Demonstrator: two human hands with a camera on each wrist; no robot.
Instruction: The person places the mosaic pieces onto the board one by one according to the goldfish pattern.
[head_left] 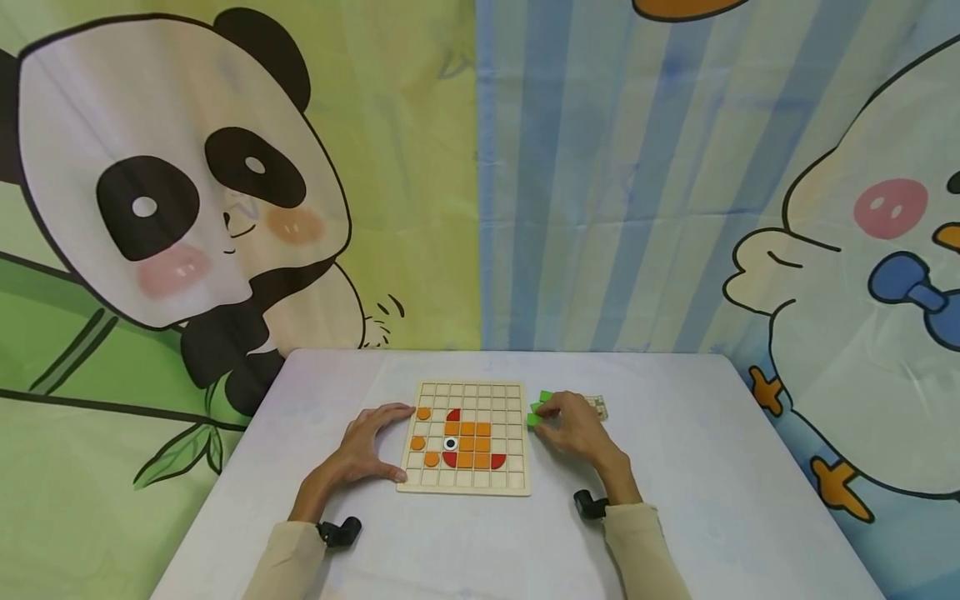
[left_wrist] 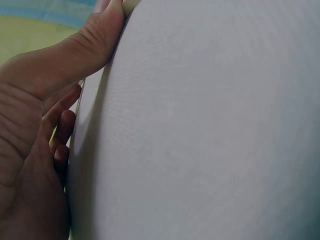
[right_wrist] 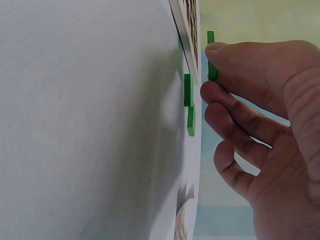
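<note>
A wooden grid board [head_left: 510, 482] lies on the table, bearing orange square tiles [head_left: 467, 444], three orange round pieces [head_left: 417, 443], red quarter-round pieces [head_left: 498, 461] and an eye piece [head_left: 451, 444]. My left hand [head_left: 365, 450] rests at the board's left edge, thumb and fingers spread along it; in the left wrist view the thumb [left_wrist: 107, 32] reaches the board's edge. To the right of the board, my right hand [head_left: 573, 427] pinches a thin green tile [right_wrist: 211, 62] between thumb and finger, raised off the table. Two more green tiles [right_wrist: 188, 91] lie below it.
A small patterned card [head_left: 600, 407] lies behind my right hand, partly hidden by it. The white table [head_left: 360, 567] ends at the back against hanging cloths printed with a panda [head_left: 255, 275] and a white bird [head_left: 847, 375].
</note>
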